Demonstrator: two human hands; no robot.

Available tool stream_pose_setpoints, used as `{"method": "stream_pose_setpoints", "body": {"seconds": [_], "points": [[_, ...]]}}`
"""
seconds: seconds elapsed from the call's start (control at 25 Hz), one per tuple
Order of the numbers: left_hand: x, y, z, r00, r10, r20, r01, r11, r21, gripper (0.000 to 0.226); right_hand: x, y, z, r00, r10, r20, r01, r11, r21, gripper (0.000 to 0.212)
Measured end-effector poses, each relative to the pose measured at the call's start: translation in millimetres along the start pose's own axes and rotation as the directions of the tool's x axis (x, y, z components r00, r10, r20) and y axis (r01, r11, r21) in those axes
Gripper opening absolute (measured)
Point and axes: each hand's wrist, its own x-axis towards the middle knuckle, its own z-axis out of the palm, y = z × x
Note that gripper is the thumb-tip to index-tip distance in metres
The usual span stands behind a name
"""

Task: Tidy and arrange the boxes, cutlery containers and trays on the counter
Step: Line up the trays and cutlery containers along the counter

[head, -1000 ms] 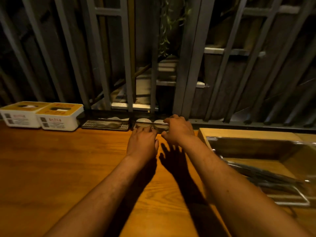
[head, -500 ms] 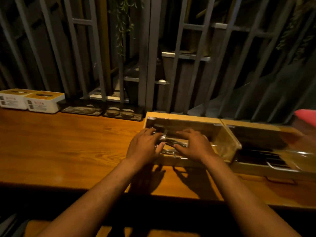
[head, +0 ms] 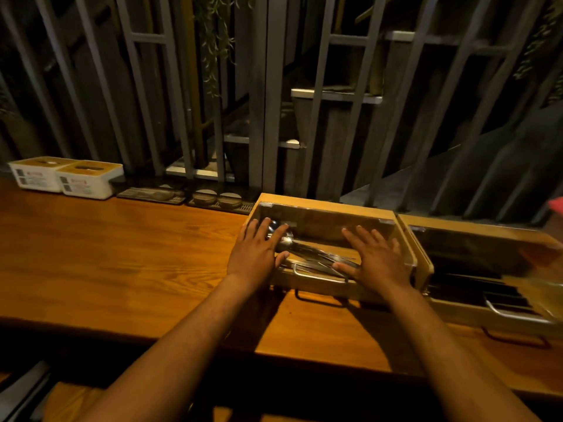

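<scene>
Left hand: the left hand (head: 257, 254) lies flat with fingers spread wide, palm down on the left end of the clear lid, holding nothing.
Right hand: the right hand (head: 373, 260) lies the same way, fingers splayed, on the right half of that lid, grasping nothing.
Cutlery box: a wooden cutlery box (head: 329, 208) sits right of the frame's centre on the counter; metal cutlery (head: 316, 254) shows through its transparent lid (head: 320, 223), and a metal handle (head: 320, 277) runs along its near edge.
Second box: a second wooden cutlery box (head: 475, 226) stands just beside the first, toward the right edge, partly blurred.
Tissue boxes: two white tissue boxes with yellow tops (head: 65, 176) stand side by side, touching, at the upper left of the counter.
Trays: two dark flat trays (head: 185, 196) lie along the counter's back edge, between the tissue boxes and the cutlery box; round pale items rest on them.
Counter: an orange-brown wooden counter (head: 122, 254).
Background: grey metal bars (head: 268, 86) behind the counter.
</scene>
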Motion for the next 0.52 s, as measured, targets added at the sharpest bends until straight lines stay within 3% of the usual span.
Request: {"method": "stream_pose_setpoints", "body": {"seconds": [0.52], "points": [[119,-48,45,1.0,0.004,-0.01,-0.004,1.0,-0.008,0.065,124,0,29,0.999,0.022,0.025,-0.022,0.999,-0.029,0.082]]}}
